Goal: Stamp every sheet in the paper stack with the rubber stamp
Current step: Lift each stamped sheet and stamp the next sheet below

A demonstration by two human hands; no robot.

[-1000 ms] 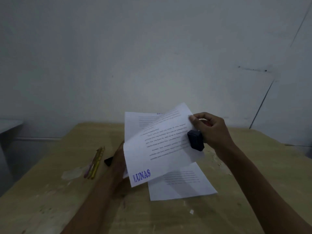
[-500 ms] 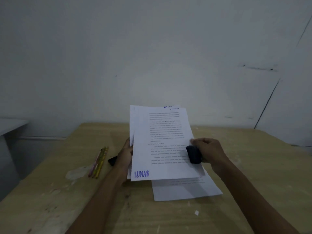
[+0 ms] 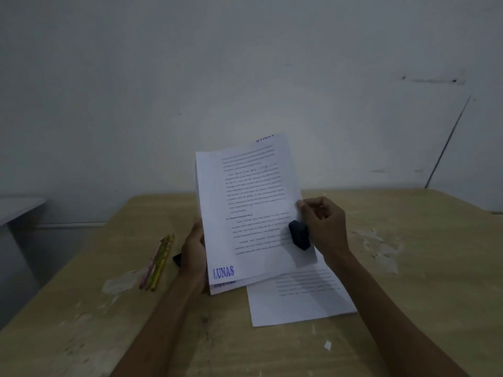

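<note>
— Two hands on the paper, then?

— Yes. The left hand (image 3: 193, 250) holds the left edge of a raised bundle of stamped sheets (image 3: 245, 213), its fingers hidden behind the paper, thumb side toward the camera. The right hand (image 3: 325, 225) pinches the right edge of the front sheet between thumb and forefinger.

— And the rubber stamp?

— The rubber stamp (image 3: 298, 235), a small dark block, is tucked in that same right hand, gripped by the lower curled fingers and lying against the face of the front sheet.

— How are the sheets standing?

— Tilted up off the worktop (image 3: 81, 308), top edge leaning away toward the wall (image 3: 245, 63). The front sheet bears a blue "LUNAS" mark (image 3: 223, 272) at its lower left corner, and a second blue mark peeks out just below it on the sheet behind. Blue ink also shows at the very top edge, though I cannot read it.

— Anything left lying flat?

— A paper stack (image 3: 299, 303) with printed text lies on the worktop under and to the right of the raised bundle, partly covered by it.

— What else?

— Some pencils (image 3: 157, 263) lie together left of the left hand, and a small dark object (image 3: 177, 259) sits just beside that hand; what it is I cannot tell. A scrap of paper (image 3: 327, 345) rests nearer the camera.
</note>
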